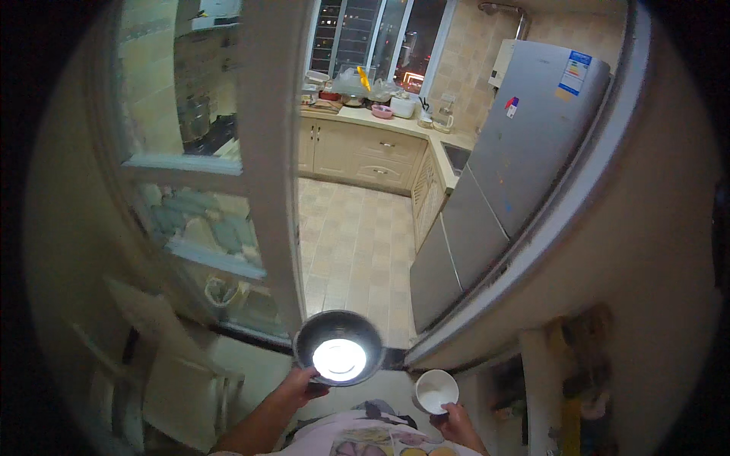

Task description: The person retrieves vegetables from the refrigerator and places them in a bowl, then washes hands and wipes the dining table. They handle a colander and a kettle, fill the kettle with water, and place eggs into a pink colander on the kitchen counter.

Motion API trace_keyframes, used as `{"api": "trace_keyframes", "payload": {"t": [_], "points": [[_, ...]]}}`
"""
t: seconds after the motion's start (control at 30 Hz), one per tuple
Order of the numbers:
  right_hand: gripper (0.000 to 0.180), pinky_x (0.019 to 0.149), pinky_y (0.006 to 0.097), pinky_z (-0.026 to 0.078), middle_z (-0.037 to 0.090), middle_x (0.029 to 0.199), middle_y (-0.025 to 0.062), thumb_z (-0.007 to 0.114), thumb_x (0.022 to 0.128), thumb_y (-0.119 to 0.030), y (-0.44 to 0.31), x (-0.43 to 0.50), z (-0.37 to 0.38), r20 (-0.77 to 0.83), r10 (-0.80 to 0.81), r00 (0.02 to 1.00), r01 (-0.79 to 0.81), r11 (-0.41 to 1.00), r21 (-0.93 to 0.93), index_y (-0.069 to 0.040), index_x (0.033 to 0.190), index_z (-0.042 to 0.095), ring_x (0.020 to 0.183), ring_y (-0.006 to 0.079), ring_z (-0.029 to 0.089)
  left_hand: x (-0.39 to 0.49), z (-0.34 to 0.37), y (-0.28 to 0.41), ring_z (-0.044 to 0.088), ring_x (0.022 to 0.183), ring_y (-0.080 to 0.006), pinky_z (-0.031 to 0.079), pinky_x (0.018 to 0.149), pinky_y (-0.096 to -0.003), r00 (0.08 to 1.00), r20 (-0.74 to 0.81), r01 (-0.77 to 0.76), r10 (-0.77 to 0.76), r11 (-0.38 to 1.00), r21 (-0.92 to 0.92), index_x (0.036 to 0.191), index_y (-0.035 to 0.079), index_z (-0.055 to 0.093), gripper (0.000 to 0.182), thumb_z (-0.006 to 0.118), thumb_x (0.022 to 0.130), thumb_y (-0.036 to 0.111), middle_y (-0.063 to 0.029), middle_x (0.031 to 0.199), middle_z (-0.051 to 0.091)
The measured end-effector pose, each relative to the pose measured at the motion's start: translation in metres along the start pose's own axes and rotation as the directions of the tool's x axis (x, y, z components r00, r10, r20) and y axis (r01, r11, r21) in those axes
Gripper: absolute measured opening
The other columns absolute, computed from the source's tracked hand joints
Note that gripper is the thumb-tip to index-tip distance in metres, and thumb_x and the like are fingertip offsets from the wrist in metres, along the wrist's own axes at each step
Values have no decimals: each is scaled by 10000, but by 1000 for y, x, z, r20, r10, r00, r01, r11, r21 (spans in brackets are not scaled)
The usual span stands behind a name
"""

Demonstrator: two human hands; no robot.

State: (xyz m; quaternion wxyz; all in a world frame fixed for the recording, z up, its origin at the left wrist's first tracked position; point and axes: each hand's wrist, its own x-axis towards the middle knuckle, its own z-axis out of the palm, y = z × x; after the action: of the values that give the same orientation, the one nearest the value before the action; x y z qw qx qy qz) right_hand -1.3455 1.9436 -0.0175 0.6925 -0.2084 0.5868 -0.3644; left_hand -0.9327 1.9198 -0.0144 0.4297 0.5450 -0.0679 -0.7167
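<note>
My left hand [305, 385] grips the near rim of a dark round bowl or pan [306, 340], thumb over the edge. Inside it shows a glaring white disc [339, 360], too overexposed to tell what it is. Lower right, my right hand [454, 423] has a small white bowl [428, 379] by its near rim, thumb inside. Its pale inside faces up towards me, and whether it contains anything is unclear. The two vessels are apart, both held in front of my body at a kitchen doorway.
A glass-paned sliding door [271, 142] stands at the left of the opening, a grey refrigerator [530, 137] just inside at the right. Beyond the tiled floor [356, 239], a cluttered counter [410, 126] runs under the window to a sink [458, 157]. A pale chair [177, 393] sits lower left.
</note>
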Motion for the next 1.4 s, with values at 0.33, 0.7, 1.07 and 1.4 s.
{"api": "trace_keyframes", "payload": {"t": [0.33,0.7,1.07,1.4], "points": [[434,583,404,537,604,1020,164,528,837,-130,-187,283,61,-108,-128,986,137,987,85,-11,1248,454,771,251,629,249,147,213,645,829,-314,582,723,-487,994,90,-43,55,990,-131,1186,23,449,388,567,823,92,-186,1023,595],[343,544,397,527,576,868,141,548,845,-154,-451,624,252,59,-87,994,88,996,-7,-48,1153,439,666,252,599,433,132,397,610,737,-265,549,583,-420,865,-417,-410,278,872,-269,1159,46,504,373,570,798,112,-146,913,589],[360,592,406,543,594,918,155,500,846,-119,-598,835,251,-112,8,994,7,991,132,-49,1197,466,682,267,599,656,251,710,652,778,-266,597,625,-401,937,-162,-326,309,941,-89,1324,120,277,575,545,816,83,-179,1104,552],[431,427,327,510,607,854,184,476,781,-74,-780,1078,251,-237,13,971,-3,999,44,62,1190,464,587,240,612,890,376,926,655,721,-265,609,589,-363,956,-66,-289,286,957,-35,1364,108,279,594,542,831,100,-172,1075,562]]}}
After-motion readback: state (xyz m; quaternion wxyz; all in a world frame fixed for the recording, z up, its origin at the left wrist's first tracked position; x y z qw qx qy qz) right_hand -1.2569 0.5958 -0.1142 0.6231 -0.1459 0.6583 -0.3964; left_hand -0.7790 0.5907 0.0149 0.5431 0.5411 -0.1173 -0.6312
